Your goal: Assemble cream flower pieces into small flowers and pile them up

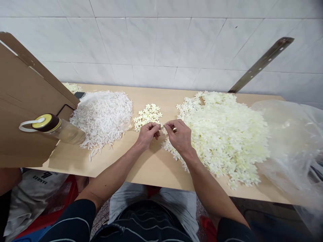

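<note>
Bottle (pixel 58 128) is seen at left, its contents unclear; a plastic bag (pixel 290 134) is spread at right. Flowers (pixel 227 134) are heaped beside the right hand (pixel 180 136), and a smaller cluster (pixel 148 116) is laid just beyond the left hand (pixel 146 135). On each, thumb and forefinger are pressed together; anything pinched is too small to be told.

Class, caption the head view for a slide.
Left hand and right hand close together over a table heaped with flowers.
</note>
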{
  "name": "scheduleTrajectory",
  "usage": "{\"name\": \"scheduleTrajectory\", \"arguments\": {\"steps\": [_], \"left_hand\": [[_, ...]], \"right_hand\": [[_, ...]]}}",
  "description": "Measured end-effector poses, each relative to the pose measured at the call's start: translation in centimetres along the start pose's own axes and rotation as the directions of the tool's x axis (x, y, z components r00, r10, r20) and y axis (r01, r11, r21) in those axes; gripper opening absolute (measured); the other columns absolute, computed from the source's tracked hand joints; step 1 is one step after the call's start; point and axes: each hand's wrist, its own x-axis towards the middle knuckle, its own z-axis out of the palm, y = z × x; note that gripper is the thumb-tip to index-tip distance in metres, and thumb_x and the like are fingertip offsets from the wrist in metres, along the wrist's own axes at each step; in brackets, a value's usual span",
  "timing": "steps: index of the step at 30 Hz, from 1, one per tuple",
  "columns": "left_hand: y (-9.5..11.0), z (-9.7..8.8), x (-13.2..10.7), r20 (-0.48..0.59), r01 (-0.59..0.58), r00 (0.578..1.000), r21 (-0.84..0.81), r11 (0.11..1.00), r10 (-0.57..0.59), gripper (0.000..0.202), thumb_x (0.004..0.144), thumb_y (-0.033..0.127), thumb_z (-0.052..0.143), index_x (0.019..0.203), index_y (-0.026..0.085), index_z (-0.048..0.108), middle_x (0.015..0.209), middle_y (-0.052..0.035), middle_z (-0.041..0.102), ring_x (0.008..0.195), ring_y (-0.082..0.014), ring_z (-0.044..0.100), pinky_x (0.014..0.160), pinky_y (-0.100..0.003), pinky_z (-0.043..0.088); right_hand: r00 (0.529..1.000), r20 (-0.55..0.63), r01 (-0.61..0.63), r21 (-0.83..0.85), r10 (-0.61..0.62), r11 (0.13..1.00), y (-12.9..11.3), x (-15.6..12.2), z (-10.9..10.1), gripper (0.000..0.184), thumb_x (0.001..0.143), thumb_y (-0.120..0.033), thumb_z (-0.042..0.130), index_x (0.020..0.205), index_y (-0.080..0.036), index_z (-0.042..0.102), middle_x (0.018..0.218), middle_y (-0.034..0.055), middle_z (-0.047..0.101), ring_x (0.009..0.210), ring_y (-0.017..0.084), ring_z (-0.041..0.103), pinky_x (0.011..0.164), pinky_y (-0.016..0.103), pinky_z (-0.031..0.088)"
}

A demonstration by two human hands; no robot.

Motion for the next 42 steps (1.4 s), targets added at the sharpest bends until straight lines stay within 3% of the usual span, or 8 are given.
{"name": "scheduleTrajectory", "arguments": {"steps": [4, 10, 20, 27, 33, 42], "left_hand": [[-0.13, 0.08, 0.01, 0.006, 0.001, 1.000, 0.003, 1.000, -0.001, 0.038, 0.079, 0.050, 0.083, 0.083, 0.015, 0.069, 0.061, -0.0024, 0.063, 0.052, -0.0116, 0.056, 0.051, -0.025, 0.044], [0.12, 0.12, -0.06, 0.069, 0.055, 0.996, -0.036, 0.998, -0.052, 0.043, 0.078, 0.054, 0.082, 0.082, 0.013, 0.071, 0.070, -0.0040, 0.066, 0.054, -0.0096, 0.056, 0.052, -0.024, 0.043], [-0.04, 0.06, 0.05, 0.035, 0.035, 0.999, -0.030, 0.999, -0.034, 0.040, 0.075, 0.051, 0.085, 0.078, 0.013, 0.071, 0.063, -0.0022, 0.062, 0.053, -0.0097, 0.054, 0.052, -0.025, 0.042], [0.23, 0.29, 0.04, 0.039, 0.090, 0.995, -0.090, 0.992, -0.087, 0.041, 0.070, 0.048, 0.089, 0.077, 0.013, 0.069, 0.062, -0.0001, 0.059, 0.053, -0.0083, 0.053, 0.050, -0.023, 0.039], [0.28, 0.27, 0.08, 0.076, 0.111, 0.992, -0.094, 0.989, -0.104, 0.042, 0.072, 0.050, 0.088, 0.079, 0.013, 0.070, 0.062, -0.0006, 0.060, 0.053, -0.0084, 0.053, 0.050, -0.023, 0.040], [-0.04, 0.34, -0.23, 0.046, 0.012, 0.999, 0.028, 1.000, -0.013, 0.040, 0.080, 0.053, 0.079, 0.084, 0.015, 0.070, 0.060, -0.0025, 0.064, 0.050, -0.0113, 0.056, 0.051, -0.025, 0.045]], "right_hand": [[0.996, 0.060, 0.077, -0.058, -0.073, 0.995, 0.08, -0.22, 0.27, 0.010, 0.095, -0.030, 0.068, 0.094, -0.022, 0.075, 0.092, 0.0067, 0.077, 0.083, 0.020, 0.070, 0.078, 0.033, 0.056], [0.995, 0.095, 0.023, -0.132, -0.011, 0.991, 0.00, -0.25, 0.21, 0.016, 0.098, -0.029, 0.062, 0.091, -0.023, 0.075, 0.088, 0.0054, 0.078, 0.082, 0.022, 0.071, 0.080, 0.034, 0.053], [0.984, 0.177, 0.006, -0.164, 0.024, 0.986, -0.49, -0.20, -0.15, 0.024, 0.099, -0.029, 0.056, 0.085, -0.023, 0.074, 0.082, 0.0055, 0.077, 0.077, 0.021, 0.068, 0.073, 0.032, 0.048], [0.989, 0.146, 0.053, -0.160, -0.030, 0.986, -0.40, -0.23, 0.03, 0.022, 0.096, -0.022, 0.054, 0.080, -0.022, 0.068, 0.079, 0.0052, 0.074, 0.074, 0.019, 0.064, 0.073, 0.030, 0.045], [0.991, 0.130, -0.014, -0.157, 0.035, 0.987, -0.39, -0.21, 0.16, 0.017, 0.096, -0.023, 0.053, 0.085, -0.021, 0.066, 0.080, 0.0057, 0.073, 0.073, 0.020, 0.063, 0.072, 0.031, 0.045], [0.985, 0.145, -0.074, -0.127, 0.093, 0.989, -0.44, -0.13, 0.22, 0.021, 0.099, -0.027, 0.052, 0.083, -0.022, 0.066, 0.079, 0.0046, 0.074, 0.073, 0.020, 0.064, 0.074, 0.032, 0.046]]}}
